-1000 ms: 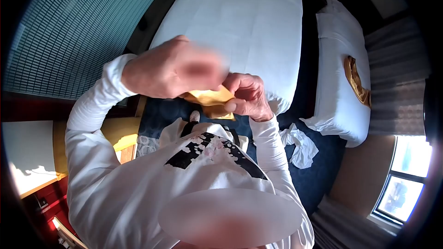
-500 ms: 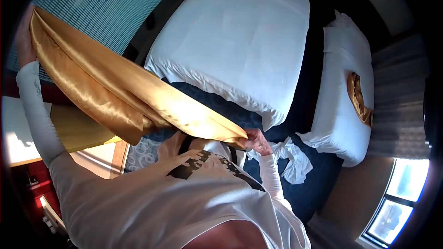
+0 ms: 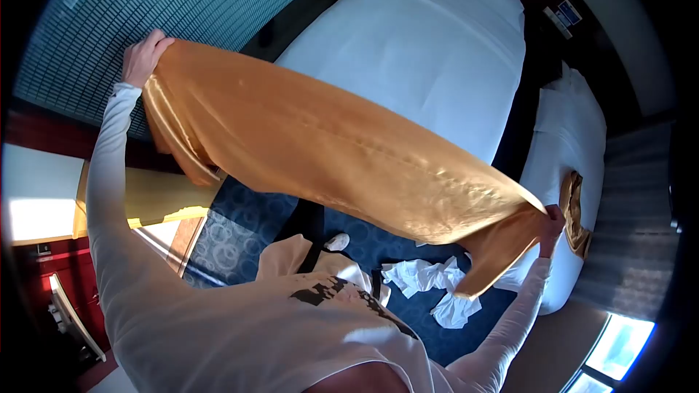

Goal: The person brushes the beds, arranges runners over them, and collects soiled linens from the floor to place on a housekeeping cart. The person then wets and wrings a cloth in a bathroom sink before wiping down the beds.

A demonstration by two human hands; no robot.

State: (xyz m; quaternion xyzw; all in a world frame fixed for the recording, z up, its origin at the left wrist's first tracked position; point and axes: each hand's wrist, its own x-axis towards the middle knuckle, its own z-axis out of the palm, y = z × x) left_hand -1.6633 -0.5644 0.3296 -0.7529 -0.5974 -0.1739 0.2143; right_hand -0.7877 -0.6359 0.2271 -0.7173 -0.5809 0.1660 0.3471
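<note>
Gold cloth (image 3: 328,145), long and satiny

The wide white-sheeted bed (image 3: 408,51) is partly obstructed by a long gold satin cloth (image 3: 320,145), with passage beneath it over blue circle-patterned carpet (image 3: 227,244) and crumpled white linen (image 3: 457,308).

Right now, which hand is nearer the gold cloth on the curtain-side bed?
Right. In view, the right hand is just beside that gold cloth; the left hand is well away at the far end of the held sheet.
</note>
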